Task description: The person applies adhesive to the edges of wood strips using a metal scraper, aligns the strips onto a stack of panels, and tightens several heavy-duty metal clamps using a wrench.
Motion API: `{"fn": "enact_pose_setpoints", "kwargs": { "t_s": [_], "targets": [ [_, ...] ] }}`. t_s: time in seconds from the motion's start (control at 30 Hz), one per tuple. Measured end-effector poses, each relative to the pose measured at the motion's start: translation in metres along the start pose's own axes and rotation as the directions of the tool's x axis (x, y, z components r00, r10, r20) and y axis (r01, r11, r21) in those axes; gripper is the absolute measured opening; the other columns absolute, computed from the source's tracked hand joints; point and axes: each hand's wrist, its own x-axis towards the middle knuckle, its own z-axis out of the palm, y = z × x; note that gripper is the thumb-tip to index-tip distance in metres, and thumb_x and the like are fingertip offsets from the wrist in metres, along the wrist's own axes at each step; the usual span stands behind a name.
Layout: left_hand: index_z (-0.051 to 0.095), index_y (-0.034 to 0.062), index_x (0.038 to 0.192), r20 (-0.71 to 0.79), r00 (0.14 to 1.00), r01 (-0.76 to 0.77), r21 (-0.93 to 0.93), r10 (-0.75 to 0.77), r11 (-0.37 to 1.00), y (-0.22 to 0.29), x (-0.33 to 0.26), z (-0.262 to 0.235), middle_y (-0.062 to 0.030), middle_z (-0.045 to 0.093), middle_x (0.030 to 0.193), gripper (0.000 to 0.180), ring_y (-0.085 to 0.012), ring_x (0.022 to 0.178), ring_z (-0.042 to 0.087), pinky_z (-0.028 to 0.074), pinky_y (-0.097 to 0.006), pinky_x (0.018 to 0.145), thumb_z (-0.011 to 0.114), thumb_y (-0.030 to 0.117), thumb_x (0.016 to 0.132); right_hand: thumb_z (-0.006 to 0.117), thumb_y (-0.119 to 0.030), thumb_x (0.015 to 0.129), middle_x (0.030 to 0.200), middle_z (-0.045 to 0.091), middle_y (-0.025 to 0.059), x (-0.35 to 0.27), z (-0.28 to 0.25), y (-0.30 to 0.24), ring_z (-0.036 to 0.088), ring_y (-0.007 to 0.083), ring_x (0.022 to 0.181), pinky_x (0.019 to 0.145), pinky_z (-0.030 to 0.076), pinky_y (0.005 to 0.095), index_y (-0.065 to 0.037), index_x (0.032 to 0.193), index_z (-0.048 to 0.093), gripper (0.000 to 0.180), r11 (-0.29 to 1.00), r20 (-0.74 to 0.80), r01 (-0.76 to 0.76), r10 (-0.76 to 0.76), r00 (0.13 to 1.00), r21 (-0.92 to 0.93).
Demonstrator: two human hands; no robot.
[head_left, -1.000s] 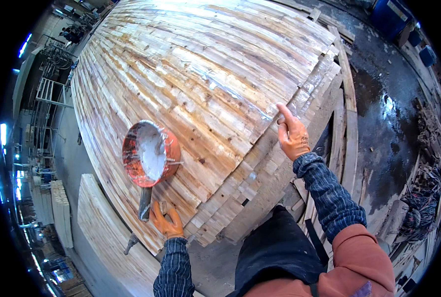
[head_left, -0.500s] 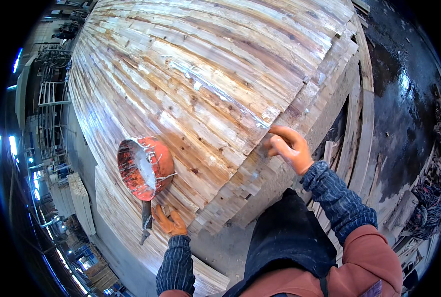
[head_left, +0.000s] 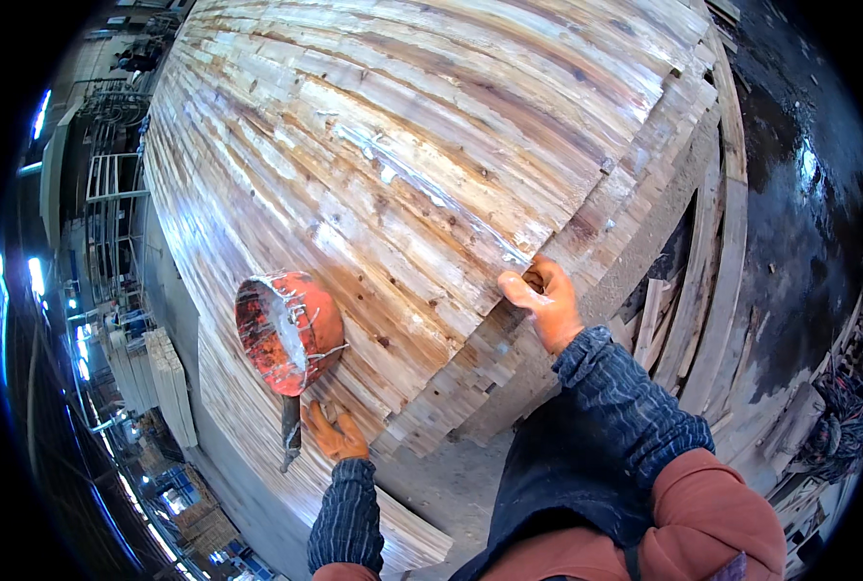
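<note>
My right hand (head_left: pixel 545 302), in an orange glove, is at the near end of a wooden strip (head_left: pixel 460 215), thumb and curled fingers closed on its end. A bright, wet-looking white streak runs along this strip. Among the planks to the left rests a tilted red bowl-shaped dipper (head_left: pixel 321 324), its inside coated white and pale strands hanging over its rim. Its dark handle (head_left: pixel 291 436) points toward me. Beside that handle, my left hand (head_left: pixel 337 435), gloved in orange too, lies on the boards with its fingers apart, holding nothing.
Long strips form a broad stacked wooden panel (head_left: pixel 373 77) with a stepped near edge. Loose boards (head_left: pixel 712 290) lie along its right side, by a dark wet floor (head_left: pixel 789 223). Tangled cords (head_left: pixel 843 416) are at far right. Stacked timber (head_left: pixel 170 382) stands at left.
My right hand has moved slightly left and down, its thumb now on the strip's end. My left hand and the dipper stay in nearly the same place; the whole view shifts a little right.
</note>
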Motion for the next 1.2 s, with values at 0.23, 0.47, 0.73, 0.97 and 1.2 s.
{"fn": "enact_pose_setpoints", "kwargs": {
  "t_s": [0.23, 0.47, 0.73, 0.97, 1.2],
  "targets": [
    [0.045, -0.0013, 0.135, -0.07, 0.997, -0.027, 0.056, 0.031, 0.998, 0.001, -0.001, -0.005, -0.0352, 0.039, 0.139, 0.054, -0.0512, 0.122, 0.045, 0.039, -0.053, 0.101, 0.051, 0.026, 0.089, 0.075, -0.028, 0.085, 0.086, 0.06, -0.001, 0.004, 0.005, 0.014, 0.053, 0.0069, 0.076, 0.068, 0.043, 0.024, 0.001, 0.107, 0.06, 0.039, 0.997, -0.111, 0.038, -0.03, 0.993, 0.074],
    [0.051, 0.0046, 0.132, -0.099, 0.992, 0.07, -0.034, -0.073, 0.997, -0.007, -0.022, -0.005, -0.0362, 0.047, 0.13, 0.049, -0.0511, 0.113, 0.051, 0.043, -0.052, 0.097, 0.054, 0.028, 0.088, 0.075, -0.027, 0.086, 0.082, 0.059, -0.0007, -0.004, 0.001, 0.022, 0.053, 0.0086, 0.074, 0.067, 0.043, 0.0247, -0.001, 0.099, 0.061, 0.032, 0.99, -0.122, 0.106, -0.117, 0.986, -0.094],
    [0.06, 0.0145, 0.126, -0.207, 0.945, 0.238, -0.09, -0.252, 0.967, -0.019, -0.043, 0.009, -0.0273, 0.06, 0.111, 0.046, -0.0447, 0.1, 0.056, 0.046, -0.052, 0.088, 0.058, 0.038, 0.086, 0.064, -0.037, 0.093, 0.079, 0.061, 0.0022, -0.038, -0.003, 0.02, 0.06, 0.0132, 0.065, 0.06, 0.046, 0.0274, -0.002, 0.096, 0.061, 0.036, 0.957, -0.068, -0.032, 0.013, 0.998, -0.289],
    [0.061, 0.0167, 0.121, -0.329, 0.885, 0.253, -0.254, -0.33, 0.933, -0.041, -0.064, 0.047, -0.0231, 0.058, 0.118, 0.04, -0.0436, 0.102, 0.055, 0.045, -0.052, 0.091, 0.061, 0.033, 0.084, 0.061, -0.029, 0.096, 0.097, 0.071, 0.0118, -0.158, 0.066, 0.09, 0.067, 0.0154, 0.074, 0.063, 0.05, 0.0271, -0.004, 0.113, 0.064, 0.031, 0.906, 0.29, -0.169, 0.294, 0.911, -0.389],
    [0.064, 0.0199, 0.118, -0.139, 0.987, -0.015, -0.567, -0.078, 0.823, -0.055, -0.169, 0.023, -0.0153, 0.052, 0.137, 0.038, -0.0365, 0.122, 0.05, 0.043, -0.047, 0.101, 0.068, 0.026, 0.081, 0.058, -0.038, 0.096, 0.121, 0.065, 0.0105, -0.196, 0.172, 0.128, 0.066, 0.0204, 0.097, 0.076, 0.055, 0.0352, -0.01, 0.134, 0.049, 0.048, 0.899, 0.433, -0.288, 0.415, 0.801, -0.329]
  ]
}}
